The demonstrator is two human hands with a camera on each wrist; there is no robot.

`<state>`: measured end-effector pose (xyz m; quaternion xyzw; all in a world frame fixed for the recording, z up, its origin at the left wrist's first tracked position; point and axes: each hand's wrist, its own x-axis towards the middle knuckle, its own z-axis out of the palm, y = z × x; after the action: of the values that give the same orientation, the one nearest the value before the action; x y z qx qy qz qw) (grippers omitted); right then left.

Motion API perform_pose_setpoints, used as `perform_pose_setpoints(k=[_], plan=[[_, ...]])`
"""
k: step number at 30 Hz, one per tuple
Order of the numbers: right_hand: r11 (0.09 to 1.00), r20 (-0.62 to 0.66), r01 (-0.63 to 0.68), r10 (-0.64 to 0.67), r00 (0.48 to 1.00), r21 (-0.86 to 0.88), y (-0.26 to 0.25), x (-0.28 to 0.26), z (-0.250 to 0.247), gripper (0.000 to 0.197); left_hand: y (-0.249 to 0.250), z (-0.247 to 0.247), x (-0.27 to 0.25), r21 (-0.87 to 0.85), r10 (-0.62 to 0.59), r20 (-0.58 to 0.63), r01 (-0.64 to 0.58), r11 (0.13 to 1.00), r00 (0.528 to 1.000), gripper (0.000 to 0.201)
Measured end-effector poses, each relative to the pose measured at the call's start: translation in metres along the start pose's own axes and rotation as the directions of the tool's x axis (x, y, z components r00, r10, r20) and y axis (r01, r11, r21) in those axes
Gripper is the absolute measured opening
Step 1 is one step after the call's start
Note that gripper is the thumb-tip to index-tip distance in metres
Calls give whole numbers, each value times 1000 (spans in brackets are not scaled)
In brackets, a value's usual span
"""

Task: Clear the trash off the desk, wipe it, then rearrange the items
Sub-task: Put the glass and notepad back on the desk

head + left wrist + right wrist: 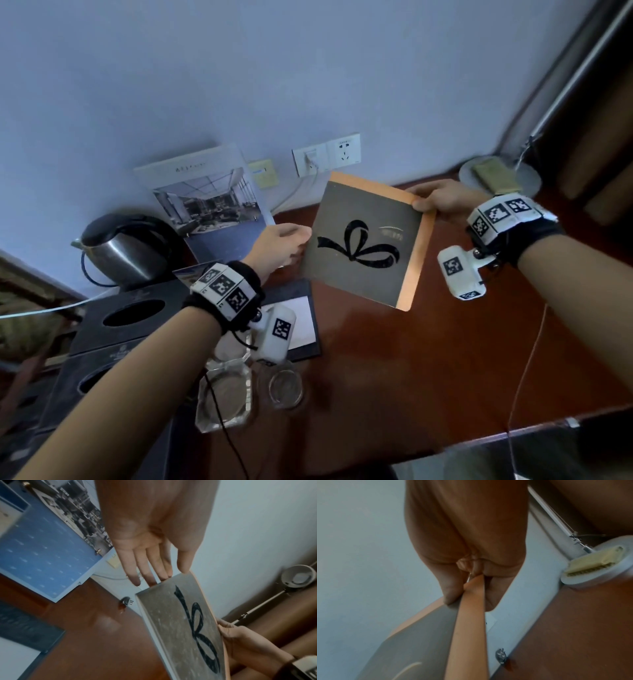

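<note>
The bench [428, 359] looks cleared and shiny, so rearranging seems underway: the right hand [442, 200] pinches the bow-printed card [366, 240] held above it, while the left hand [277, 245], fingers [147, 568] straight, touches its edge.

Wall sockets [326, 153] (white); curtain [603, 113] at right.

The right hand [467, 561] pinches the orange-edged corner of a grey booklet [419, 635] above a reddish-brown desk [573, 635], near a round white lamp base [583, 580] by the wall.
</note>
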<state>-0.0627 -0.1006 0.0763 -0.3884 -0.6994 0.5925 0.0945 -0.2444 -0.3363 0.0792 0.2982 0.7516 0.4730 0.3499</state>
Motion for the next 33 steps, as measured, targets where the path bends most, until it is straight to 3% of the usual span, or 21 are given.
perform_pose_setpoints(k=[3,5,13,17,19,22,24,27,33], plan=[[995,3,56,-56,998,-85,-13,0,-7,29,5,3,-6,-41,70,-106,-74,996,992,9],[992,7,67,-66,998,-105,-21,-1,-9,32,6,6,-9,-44,79,-132,-86,995,988,9],[969,27,161,-158,987,-187,-39,-5,2,27,3,7,-10,-108,2,-222,-27,994,975,11],[983,18,184,-184,983,8,-33,-5,13,25,-4,1,-6,-156,-75,-251,37,987,965,15],[976,-10,138,-138,990,166,-23,-5,19,26,-8,-1,-4,-177,-116,-265,69,982,957,16],[964,-38,43,-35,999,261,0,-3,30,29,-15,2,-3,-235,-192,-253,132,963,948,16],[968,-52,-41,55,997,246,17,-2,39,34,-21,6,-3,-281,-248,-231,179,943,941,11],[973,-19,-163,168,986,164,40,-4,48,24,-29,14,-1,-330,-304,-212,225,917,929,9],[955,-39,-263,271,962,138,71,-11,57,18,-55,40,10,-349,-440,-164,365,863,883,12]])
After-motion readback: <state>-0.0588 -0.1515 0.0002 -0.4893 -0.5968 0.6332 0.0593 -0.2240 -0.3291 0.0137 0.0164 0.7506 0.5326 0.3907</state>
